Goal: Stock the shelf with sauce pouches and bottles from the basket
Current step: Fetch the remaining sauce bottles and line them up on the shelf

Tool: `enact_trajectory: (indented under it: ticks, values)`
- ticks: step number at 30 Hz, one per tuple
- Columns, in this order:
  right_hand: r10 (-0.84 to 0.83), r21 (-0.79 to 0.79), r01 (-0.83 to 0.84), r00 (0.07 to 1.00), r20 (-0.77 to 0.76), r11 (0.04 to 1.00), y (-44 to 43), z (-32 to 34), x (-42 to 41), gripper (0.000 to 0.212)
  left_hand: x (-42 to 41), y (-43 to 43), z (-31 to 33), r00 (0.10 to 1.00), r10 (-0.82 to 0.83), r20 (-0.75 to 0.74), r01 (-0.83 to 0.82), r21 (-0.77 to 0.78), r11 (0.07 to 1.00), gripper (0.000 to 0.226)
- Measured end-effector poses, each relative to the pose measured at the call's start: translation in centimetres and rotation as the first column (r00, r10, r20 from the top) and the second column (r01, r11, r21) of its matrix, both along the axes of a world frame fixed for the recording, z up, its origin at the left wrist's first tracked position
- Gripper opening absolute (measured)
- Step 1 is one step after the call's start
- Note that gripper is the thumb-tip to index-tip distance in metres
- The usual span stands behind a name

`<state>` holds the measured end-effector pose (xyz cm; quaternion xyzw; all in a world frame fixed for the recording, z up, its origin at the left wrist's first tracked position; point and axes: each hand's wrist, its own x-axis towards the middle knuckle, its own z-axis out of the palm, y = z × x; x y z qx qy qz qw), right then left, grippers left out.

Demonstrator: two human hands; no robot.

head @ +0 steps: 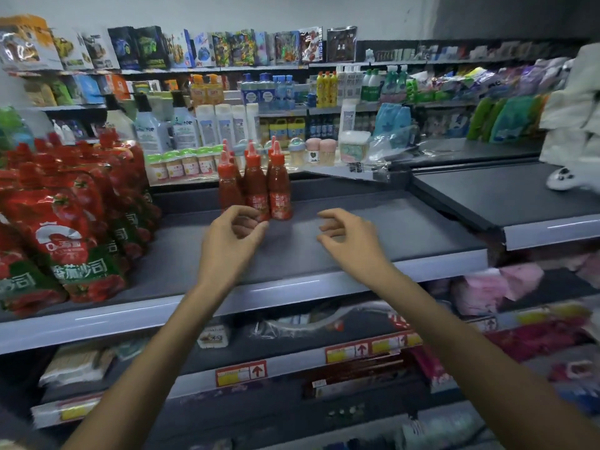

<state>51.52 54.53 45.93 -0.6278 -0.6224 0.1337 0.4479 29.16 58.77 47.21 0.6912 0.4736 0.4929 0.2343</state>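
Grey shelf (pixel 373 254): your left hand (pixel 234 229) and right hand (pixel 348 233) hovered empty, fingers loosely curled, just before the upright sauce bottles (pixel 256 186); sauce pouches (pixel 65 228) crowded the left.

Near-left red pouch (pixel 81 254): white "番茄沙司" on green band. Sauce bottles (pixel 279 190) mid-shelf: white label characters, "沙司" legible. Lower shelf-edge price tags (pixel 242 373): red up arrows, numbers too blurred. Far shelf labels unreadable.

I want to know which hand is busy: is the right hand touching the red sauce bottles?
Apart. The head view shows bare grey shelf between the right hand and the red sauce bottles; the hand holds nothing.
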Motion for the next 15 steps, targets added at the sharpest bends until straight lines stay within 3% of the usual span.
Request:
enact_trajectory:
  ticks: [4,8,12,15]
  values:
    - [-0.114,0.039,0.118,0.989,-0.097,0.992,-10.7,-0.5,8.3,0.035,9.8,-7.7,-0.2,0.938,-0.279,0.207,0.259,0.122,0.958,0.007]
    - [-0.382,0.012,0.393,0.899,-0.214,0.919,-22.9,-5.0,17.9,0.024,21.4,-15.1,-3.7,0.803,-0.528,0.277,0.545,0.018,0.838,0.012]
    - [-0.691,-0.188,0.668,0.663,-0.288,0.72,-35.3,-15.2,26.5,0.019,32.7,-22.3,-10.4,0.67,-0.703,0.239,0.74,-0.145,0.657,0.013]
    - [-0.862,-0.41,0.759,0.43,-0.268,0.506,-45.1,-24.3,29.9,0.025,38.9,-27.8,-17.5,0.533,-0.826,0.183,0.815,-0.372,0.443,0.014]
